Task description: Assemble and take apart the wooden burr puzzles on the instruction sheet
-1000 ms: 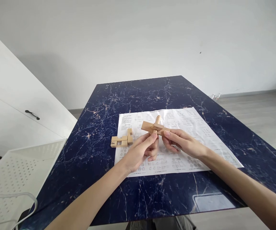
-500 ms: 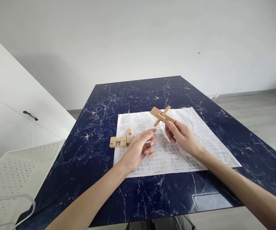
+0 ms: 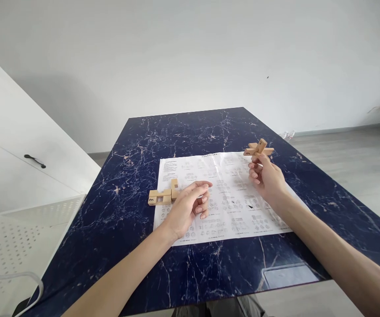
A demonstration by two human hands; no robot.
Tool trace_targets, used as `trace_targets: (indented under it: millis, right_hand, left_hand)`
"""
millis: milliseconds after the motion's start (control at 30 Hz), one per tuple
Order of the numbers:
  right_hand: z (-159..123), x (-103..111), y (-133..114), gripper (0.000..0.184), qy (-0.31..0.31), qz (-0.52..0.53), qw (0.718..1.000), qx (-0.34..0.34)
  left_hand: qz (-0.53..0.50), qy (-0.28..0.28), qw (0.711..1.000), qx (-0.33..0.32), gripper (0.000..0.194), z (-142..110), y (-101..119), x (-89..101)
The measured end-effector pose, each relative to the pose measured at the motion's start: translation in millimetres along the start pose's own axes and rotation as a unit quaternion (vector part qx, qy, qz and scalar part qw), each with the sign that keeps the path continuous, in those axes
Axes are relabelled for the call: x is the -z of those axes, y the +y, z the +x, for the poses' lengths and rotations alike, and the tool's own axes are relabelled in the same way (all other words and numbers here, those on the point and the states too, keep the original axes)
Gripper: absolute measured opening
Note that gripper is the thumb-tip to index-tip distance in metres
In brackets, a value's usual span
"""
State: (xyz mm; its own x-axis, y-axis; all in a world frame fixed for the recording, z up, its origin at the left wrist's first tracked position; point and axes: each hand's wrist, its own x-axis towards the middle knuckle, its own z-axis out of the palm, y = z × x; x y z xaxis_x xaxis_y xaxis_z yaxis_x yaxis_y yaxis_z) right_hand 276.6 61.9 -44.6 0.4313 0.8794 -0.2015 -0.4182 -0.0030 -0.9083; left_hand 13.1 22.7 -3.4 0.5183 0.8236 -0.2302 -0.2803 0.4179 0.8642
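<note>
My right hand (image 3: 269,176) grips a cross-shaped set of interlocked wooden puzzle pieces (image 3: 259,149) between thumb and fingers. It is raised near the upper right corner of the printed sheet (image 3: 224,176), and dark numbers show on the wood. Over the sheet's left half rests my left hand (image 3: 191,204), loosely curled with the index finger extended and nothing visible in it. Just left of that hand lie notched wooden puzzle pieces (image 3: 160,197), one marked 3. They overlap the sheet's left edge, and the hand partly hides their right end.
The sheet lies on a dark blue marble-patterned table (image 3: 137,264). A clear rectangular patch (image 3: 289,276) sits near the front edge. To the left are a white perforated basket (image 3: 14,242) with a white cable (image 3: 39,286) and a white cabinet (image 3: 18,132).
My right hand has moved right with the crossed puzzle pieces and turned them, so that numbered faces show. My left hand has stayed nearly still beside the other pieces.
</note>
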Motion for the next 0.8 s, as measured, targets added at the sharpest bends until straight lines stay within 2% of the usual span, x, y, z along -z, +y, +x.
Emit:
trace_targets:
  millis: [167,433,633,800]
  right_hand:
    - [10.8,9.7,-0.3,0.036,0.023,0.023,0.999,0.013]
    - [9.3,6.7,-6.0,0.027,0.035,0.105,0.993,-0.041]
    - [6.4,2.6,-12.2,0.025,-0.088,0.157,0.98,-0.09]
    - [-10.6,-10.6,-12.3,0.029,-0.164,0.037,0.978,-0.122]
  left_hand:
    - [0.01,-0.009,1.0,0.006,0.027,0.8,-1.7,2.2]
    - [0.026,-0.017,1.0,0.002,0.023,-0.7,0.3,-0.2]
    - [0.033,-0.023,0.999,0.002,0.026,0.2,-0.9,2.0]
    - [0.041,-0.03,0.999,0.013,0.027,0.5,-1.9,2.2]
